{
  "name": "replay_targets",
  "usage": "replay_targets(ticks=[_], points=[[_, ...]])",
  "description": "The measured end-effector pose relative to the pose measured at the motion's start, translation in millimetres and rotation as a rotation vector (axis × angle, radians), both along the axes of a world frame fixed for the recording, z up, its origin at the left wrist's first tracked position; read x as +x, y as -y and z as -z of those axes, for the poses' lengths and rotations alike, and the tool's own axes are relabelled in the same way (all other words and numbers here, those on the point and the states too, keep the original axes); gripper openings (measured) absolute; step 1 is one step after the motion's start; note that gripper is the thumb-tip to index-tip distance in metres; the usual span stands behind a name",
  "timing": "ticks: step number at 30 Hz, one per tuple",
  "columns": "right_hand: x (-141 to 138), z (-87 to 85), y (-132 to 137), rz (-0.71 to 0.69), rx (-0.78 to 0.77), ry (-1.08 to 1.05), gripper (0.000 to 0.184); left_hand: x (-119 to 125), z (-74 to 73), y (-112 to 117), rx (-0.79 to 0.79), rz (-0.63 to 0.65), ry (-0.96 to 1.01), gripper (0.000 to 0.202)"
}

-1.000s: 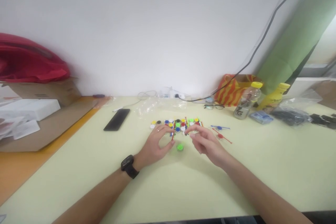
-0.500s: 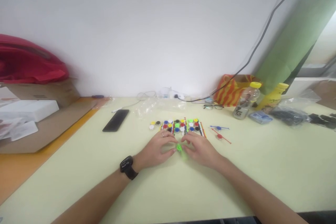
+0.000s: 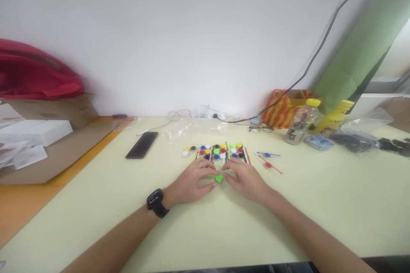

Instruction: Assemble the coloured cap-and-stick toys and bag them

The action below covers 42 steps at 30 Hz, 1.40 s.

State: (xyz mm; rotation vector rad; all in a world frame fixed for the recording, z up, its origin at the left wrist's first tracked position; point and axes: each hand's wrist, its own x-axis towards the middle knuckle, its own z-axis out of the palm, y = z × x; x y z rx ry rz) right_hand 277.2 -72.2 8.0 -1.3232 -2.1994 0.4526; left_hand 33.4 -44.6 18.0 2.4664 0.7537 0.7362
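A small green round piece lies on the pale yellow table between my two hands. My left hand, with a ring and a black watch on the wrist, curls its fingertips onto the piece from the left. My right hand presses on it from the right. Just beyond my fingers sits a block of small round coloured caps set in rows between coloured sticks.
A blue pin and a red pin lie right of the caps. A black phone lies at back left. Bottles, glasses, plastic bags and a striped bag stand along the back right. Boxes and red cloth fill the left.
Both hands came down from the cap block and closed in on the green piece, which was lying free a second ago.
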Motion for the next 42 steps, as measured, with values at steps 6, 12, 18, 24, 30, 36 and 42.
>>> replay_targets(ticks=[6,12,18,24,30,36,42], points=[[0,-1.6,0,-0.065,-0.089,-0.008,0.015,-1,3.3,0,-0.01,-0.05,0.038,0.036],[0,-9.8,-5,0.024,-0.196,-0.438,0.02,-2,6.7,-3,-0.074,-0.265,0.263,0.042],[-8,-19.1,-1,-0.071,-0.57,-0.908,0.039,4,9.6,-8,-0.507,-0.139,0.385,0.047],[-21,-6.9,3,-0.126,-0.793,-1.085,0.044,8,6.1,-9,-0.668,-0.082,0.448,0.041],[-24,-0.7,4,-0.138,-0.847,-0.978,0.046,5,11.7,-12,-0.688,-0.132,0.487,0.032],[-20,-0.5,6,-0.03,-0.357,-0.707,0.035,5,15.3,-13,-0.689,-0.147,0.498,0.036],[-9,-2.8,15,-0.084,0.187,-0.434,0.03,3,14.0,-13,-0.767,-0.15,0.522,0.035]])
